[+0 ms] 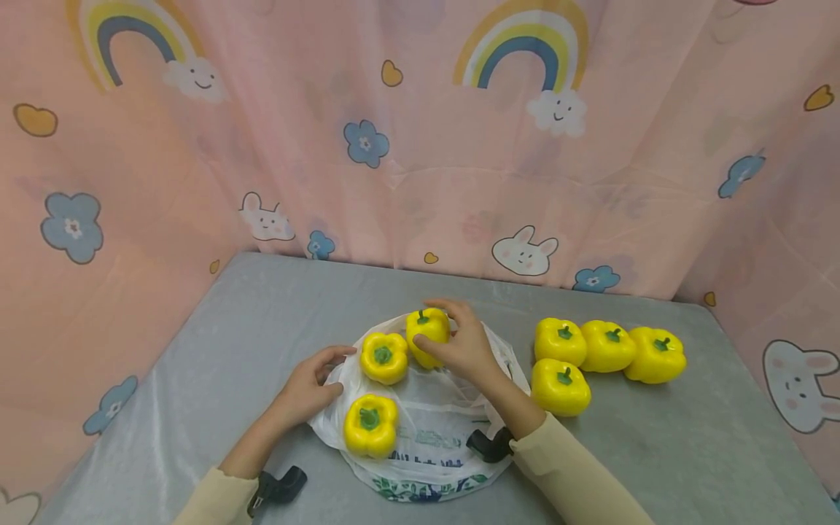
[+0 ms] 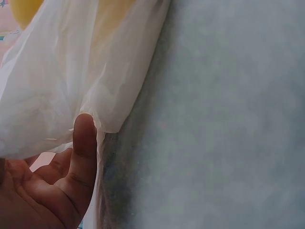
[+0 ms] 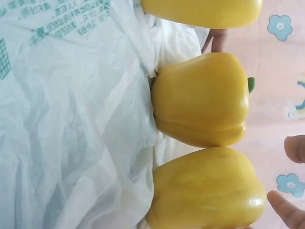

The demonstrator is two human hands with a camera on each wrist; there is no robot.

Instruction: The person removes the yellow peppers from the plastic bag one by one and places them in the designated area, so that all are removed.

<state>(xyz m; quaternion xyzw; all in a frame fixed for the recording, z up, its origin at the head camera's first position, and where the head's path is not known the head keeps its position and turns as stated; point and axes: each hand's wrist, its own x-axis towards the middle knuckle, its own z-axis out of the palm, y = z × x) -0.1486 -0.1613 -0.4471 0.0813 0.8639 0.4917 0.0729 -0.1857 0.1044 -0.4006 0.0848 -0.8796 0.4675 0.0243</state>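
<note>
Near the left side of a white plastic bag, my left hand pinches its edge; the left wrist view shows the thumb pressing on the gathered plastic. Three yellow bell peppers stand on the bag: a front one, a middle one and a back one. My right hand is spread around the back pepper, thumb in front and fingers behind. In the right wrist view, the thumb stands off from that pepper, with a fingertip close by its top.
Several more yellow bell peppers stand grouped to the right of the bag on the grey cloth-covered table. A pink printed curtain hangs behind and at both sides. Black wrist mounts sit at both sleeves.
</note>
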